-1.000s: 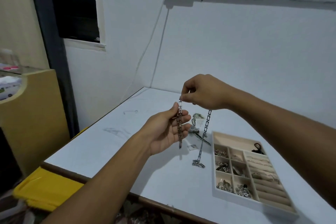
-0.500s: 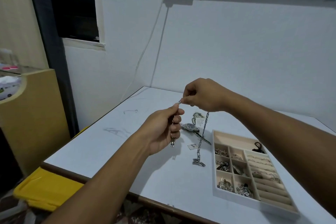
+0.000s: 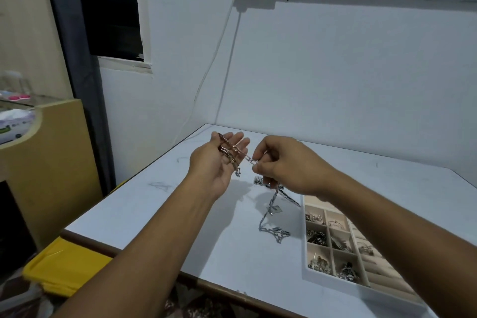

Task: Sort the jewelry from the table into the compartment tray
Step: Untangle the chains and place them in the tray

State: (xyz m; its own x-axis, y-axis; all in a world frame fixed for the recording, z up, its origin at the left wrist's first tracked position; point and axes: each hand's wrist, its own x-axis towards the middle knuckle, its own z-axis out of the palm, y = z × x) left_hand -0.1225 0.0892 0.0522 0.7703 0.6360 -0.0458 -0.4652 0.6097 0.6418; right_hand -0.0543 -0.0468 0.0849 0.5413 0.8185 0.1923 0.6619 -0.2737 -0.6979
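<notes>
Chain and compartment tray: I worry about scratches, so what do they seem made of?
The chain looks like silver-toned polished metal: its open links glint where they lie across the palm of the left hand. The compartment tray seems a white shell, maybe plastic or board, lined in matte beige, velvet-like fabric; no shine shows on it.

No writing is legible anywhere; the print on the packet (image 3: 14,125) far left is blurred.
</notes>
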